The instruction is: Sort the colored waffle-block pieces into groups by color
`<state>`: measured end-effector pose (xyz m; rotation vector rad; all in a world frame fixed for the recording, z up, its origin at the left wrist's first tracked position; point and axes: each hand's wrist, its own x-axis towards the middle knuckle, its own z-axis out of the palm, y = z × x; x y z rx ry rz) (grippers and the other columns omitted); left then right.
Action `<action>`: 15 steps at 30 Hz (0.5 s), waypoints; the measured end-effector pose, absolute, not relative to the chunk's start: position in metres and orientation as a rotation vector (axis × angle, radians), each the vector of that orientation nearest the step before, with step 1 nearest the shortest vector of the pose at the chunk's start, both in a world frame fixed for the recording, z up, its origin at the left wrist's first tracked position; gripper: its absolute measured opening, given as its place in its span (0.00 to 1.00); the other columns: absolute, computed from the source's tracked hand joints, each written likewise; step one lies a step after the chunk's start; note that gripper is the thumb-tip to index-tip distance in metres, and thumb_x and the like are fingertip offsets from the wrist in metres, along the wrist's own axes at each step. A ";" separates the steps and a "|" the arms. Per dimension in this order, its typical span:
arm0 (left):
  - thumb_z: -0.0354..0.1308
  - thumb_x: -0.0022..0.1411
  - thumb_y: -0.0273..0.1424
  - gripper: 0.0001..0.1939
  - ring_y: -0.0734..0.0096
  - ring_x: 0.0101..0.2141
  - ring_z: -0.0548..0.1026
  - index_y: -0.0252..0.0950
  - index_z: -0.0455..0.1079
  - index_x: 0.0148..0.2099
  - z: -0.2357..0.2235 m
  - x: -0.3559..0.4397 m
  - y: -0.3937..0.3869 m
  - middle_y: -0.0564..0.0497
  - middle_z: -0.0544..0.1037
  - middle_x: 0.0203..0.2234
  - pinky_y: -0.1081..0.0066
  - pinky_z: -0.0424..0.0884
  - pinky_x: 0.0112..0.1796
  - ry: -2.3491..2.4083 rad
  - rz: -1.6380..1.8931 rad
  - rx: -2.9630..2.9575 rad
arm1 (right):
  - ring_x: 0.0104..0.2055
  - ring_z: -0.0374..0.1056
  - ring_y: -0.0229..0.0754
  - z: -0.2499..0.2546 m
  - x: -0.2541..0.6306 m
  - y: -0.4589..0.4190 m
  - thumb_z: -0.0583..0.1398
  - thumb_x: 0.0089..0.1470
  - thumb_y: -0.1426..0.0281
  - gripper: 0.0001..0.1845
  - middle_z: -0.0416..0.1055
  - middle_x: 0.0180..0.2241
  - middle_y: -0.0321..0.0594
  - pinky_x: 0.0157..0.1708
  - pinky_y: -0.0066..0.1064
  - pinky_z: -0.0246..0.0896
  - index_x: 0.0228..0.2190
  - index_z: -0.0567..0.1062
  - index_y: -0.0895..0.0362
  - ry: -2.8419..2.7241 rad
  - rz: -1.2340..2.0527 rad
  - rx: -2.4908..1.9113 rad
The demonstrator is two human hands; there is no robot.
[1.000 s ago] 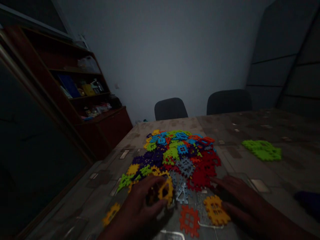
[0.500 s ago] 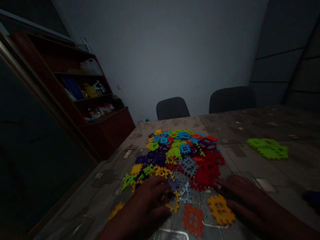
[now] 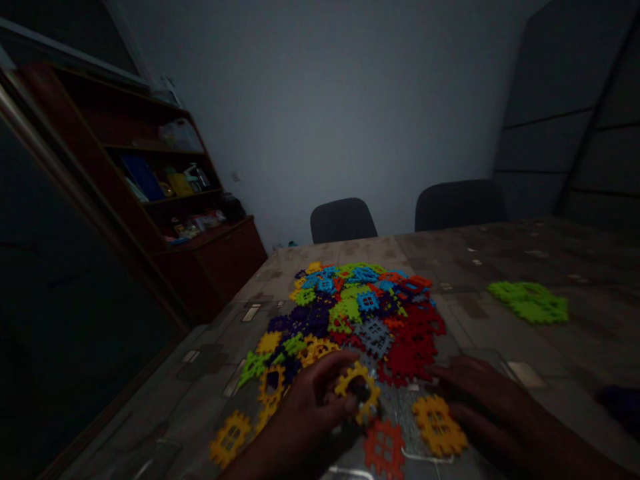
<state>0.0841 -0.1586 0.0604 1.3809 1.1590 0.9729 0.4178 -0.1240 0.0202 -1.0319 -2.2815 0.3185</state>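
My left hand (image 3: pixel 320 400) pinches a yellow toothed interlocking tile (image 3: pixel 369 395) with a large opening, holding it tilted above the table. Just below it lies an orange window tile (image 3: pixel 385 449). My right hand (image 3: pixel 485 400) rests with fingers stretched out, beside a yellow window tile (image 3: pixel 439 425) and close to the red tiles (image 3: pixel 413 343). A heap of tiles in blue, green, purple and grey (image 3: pixel 374 335) spreads beyond both hands. More yellow tiles (image 3: pixel 231 438) lie left of my left forearm.
A group of lime green tiles (image 3: pixel 530 301) sits apart on the right of the patterned table (image 3: pixel 470 320). At the right edge is a dark purple object (image 3: pixel 623 403). Two dark chairs (image 3: pixel 343 221) stand behind the table; a wooden shelf unit (image 3: pixel 220 257) is at left.
My left hand has lifted the yellow tile and moved it slightly right, turning it upward. My right hand has stayed nearly in place. The view has shifted slightly.
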 end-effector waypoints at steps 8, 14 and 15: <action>0.76 0.49 0.36 0.25 0.73 0.27 0.74 0.37 0.78 0.49 0.043 0.135 -0.150 0.52 0.74 0.31 0.73 0.69 0.30 0.924 1.043 1.089 | 0.54 0.74 0.52 0.046 0.404 -0.137 0.59 0.66 0.61 0.25 0.77 0.55 0.48 0.51 0.43 0.74 0.63 0.71 0.47 -2.285 0.575 -0.919; 0.63 0.49 0.23 0.34 0.65 0.38 0.76 0.39 0.72 0.60 0.050 0.160 -0.147 0.50 0.78 0.38 0.69 0.71 0.38 1.115 0.905 1.433 | 0.63 0.67 0.56 0.061 0.399 -0.147 0.66 0.60 0.54 0.40 0.69 0.64 0.47 0.59 0.45 0.66 0.68 0.61 0.44 -2.306 0.600 -0.819; 0.63 0.50 0.23 0.35 0.64 0.38 0.76 0.40 0.71 0.62 0.049 0.163 -0.147 0.49 0.78 0.39 0.68 0.71 0.38 1.124 0.869 1.465 | 0.62 0.67 0.55 0.061 0.399 -0.147 0.66 0.60 0.55 0.41 0.69 0.63 0.46 0.59 0.44 0.66 0.69 0.59 0.44 -2.314 0.613 -0.779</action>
